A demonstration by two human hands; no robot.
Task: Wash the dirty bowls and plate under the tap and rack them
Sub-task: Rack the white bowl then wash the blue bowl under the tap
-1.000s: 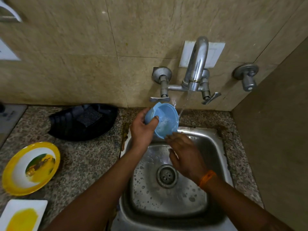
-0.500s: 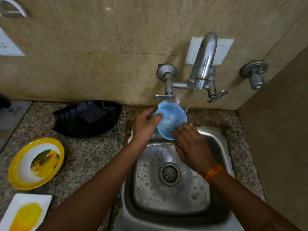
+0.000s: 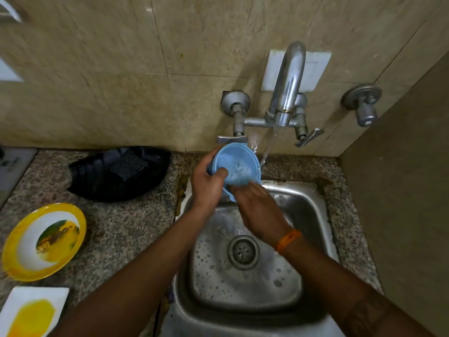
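Note:
A small blue bowl (image 3: 239,166) is held tilted over the back edge of the steel sink (image 3: 311,205), just left of the water stream from the tap (image 3: 288,86). My left hand (image 3: 206,183) grips its left rim, thumb inside. The straight fingers of my right hand (image 3: 260,207) rub the wet inside near the lower rim. A yellow-rimmed bowl (image 3: 45,240) with food residue sits on the counter at the left. Below it a white plate (image 3: 34,310) smeared yellow lies at the frame's bottom left.
A black rack (image 3: 116,173) holding a dark scrub pad (image 3: 128,165) sits on the granite counter left of the sink. Tap handles (image 3: 308,139) stick out from the tiled wall. A side wall closes the right.
Water runs from the spout again after a near stop half a second ago. My right hand's fingers shifted left along the bowl's inside. The view has tilted slightly.

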